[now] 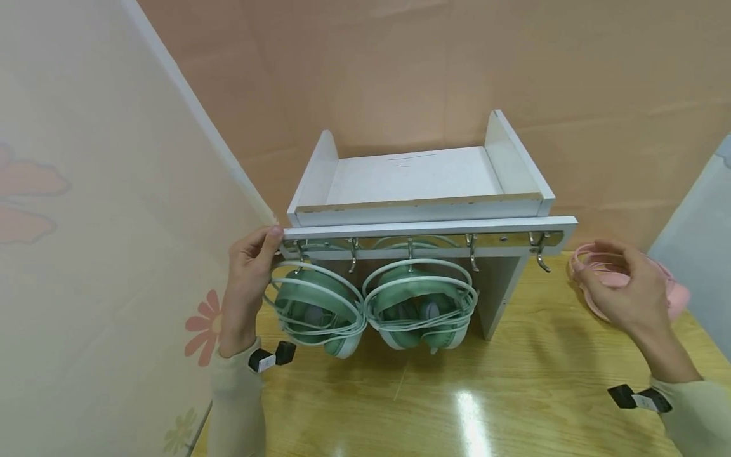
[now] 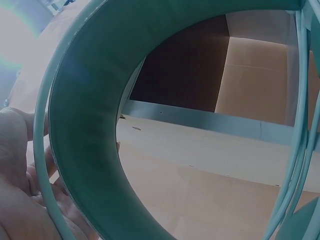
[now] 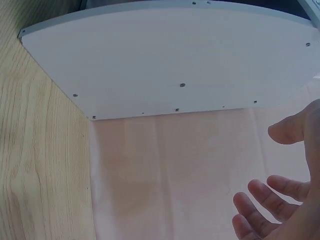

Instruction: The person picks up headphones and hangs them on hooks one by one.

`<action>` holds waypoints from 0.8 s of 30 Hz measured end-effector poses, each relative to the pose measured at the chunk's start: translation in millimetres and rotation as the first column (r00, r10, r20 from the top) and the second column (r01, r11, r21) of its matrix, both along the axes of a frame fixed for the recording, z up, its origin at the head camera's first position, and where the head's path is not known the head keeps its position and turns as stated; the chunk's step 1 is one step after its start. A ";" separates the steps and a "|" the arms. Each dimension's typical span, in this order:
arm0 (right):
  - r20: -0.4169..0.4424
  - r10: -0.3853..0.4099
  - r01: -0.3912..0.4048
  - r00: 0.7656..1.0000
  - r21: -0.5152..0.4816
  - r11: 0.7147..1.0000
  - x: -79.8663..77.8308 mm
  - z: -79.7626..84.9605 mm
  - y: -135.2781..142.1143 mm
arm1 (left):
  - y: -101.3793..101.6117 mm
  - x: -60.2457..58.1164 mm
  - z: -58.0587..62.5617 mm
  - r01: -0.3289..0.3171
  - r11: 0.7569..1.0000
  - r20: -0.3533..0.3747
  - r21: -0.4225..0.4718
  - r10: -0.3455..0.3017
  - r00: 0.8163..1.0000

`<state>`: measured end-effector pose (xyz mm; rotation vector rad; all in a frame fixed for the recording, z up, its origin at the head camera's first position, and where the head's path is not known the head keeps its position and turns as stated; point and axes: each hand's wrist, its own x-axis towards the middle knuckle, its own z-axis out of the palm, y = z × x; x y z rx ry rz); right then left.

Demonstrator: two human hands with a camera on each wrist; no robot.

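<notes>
My left hand (image 1: 251,263) grips the left end of a white hook rail (image 1: 434,227), thumb at its front edge. Two pairs of green headphones hang from the rail's hooks, the left pair (image 1: 320,289) close beside that hand and the right pair (image 1: 419,293) near the middle. In the left wrist view, a green headband (image 2: 82,125) covers much of the frame, with my left fingers behind it. Out at the right, my right hand (image 1: 628,292) holds nothing, its thumb and fingers apart. It overlaps pink headphones (image 1: 676,298) lying on the table.
The rail runs along the front of a white wooden shelf (image 1: 411,178) with raised sides. Several metal hooks, such as the far right one (image 1: 541,254), carry nothing. A pale panel with flowers (image 1: 125,190) stands at the left. Brown covering (image 1: 445,76) hangs behind the wooden table (image 1: 411,406).
</notes>
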<state>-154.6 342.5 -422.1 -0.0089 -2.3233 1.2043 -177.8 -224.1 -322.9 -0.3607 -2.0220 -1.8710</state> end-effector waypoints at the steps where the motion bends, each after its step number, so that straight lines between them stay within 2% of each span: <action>1: 0.018 -0.004 0.004 1.000 -0.001 1.000 -0.2 -0.1 2.1 | 0.0 0.0 -0.2 0.001 1.000 0.000 -0.001 -0.001 1.000; 10: 0.103 -0.048 0.047 0.993 0.011 0.999 -3.4 0.2 15.2 | 0.1 -1.0 -1.2 0.003 1.000 0.003 -0.003 -0.003 1.000; 24: 0.118 -0.072 0.069 0.990 0.031 0.997 -9.5 -4.9 24.1 | 1.1 -1.1 -0.3 0.002 1.000 0.000 0.004 -0.002 1.000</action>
